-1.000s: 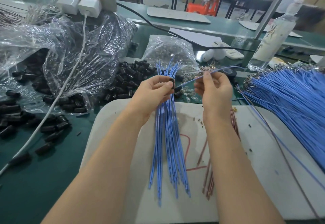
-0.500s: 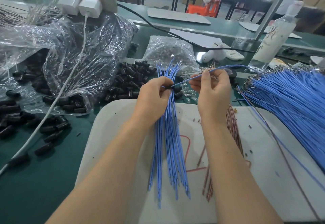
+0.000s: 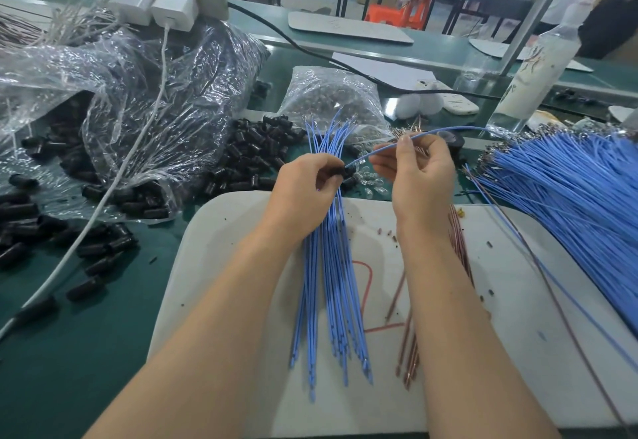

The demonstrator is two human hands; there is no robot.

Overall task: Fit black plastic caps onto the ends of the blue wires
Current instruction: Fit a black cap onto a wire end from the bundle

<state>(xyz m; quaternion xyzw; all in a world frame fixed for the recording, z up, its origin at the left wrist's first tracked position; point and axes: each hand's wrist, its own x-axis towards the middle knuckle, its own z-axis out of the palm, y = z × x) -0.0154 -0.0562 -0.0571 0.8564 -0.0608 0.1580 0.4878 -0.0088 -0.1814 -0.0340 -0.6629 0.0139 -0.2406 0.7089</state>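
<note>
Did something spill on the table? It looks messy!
Yes. Black caps lie scattered loose around and under the crumpled clear bag, all over the green table on the left. Tiny dark bits also dot the white board.

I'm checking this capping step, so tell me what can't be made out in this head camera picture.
1. Head view: fingers of the left hand cover most of the black cap; whether the wire is inside it is unclear.
2. Head view: the tip of the blue wire pinched by the right hand is too small to read.
3. Head view: the right edge cuts off the wire pile.
</note>
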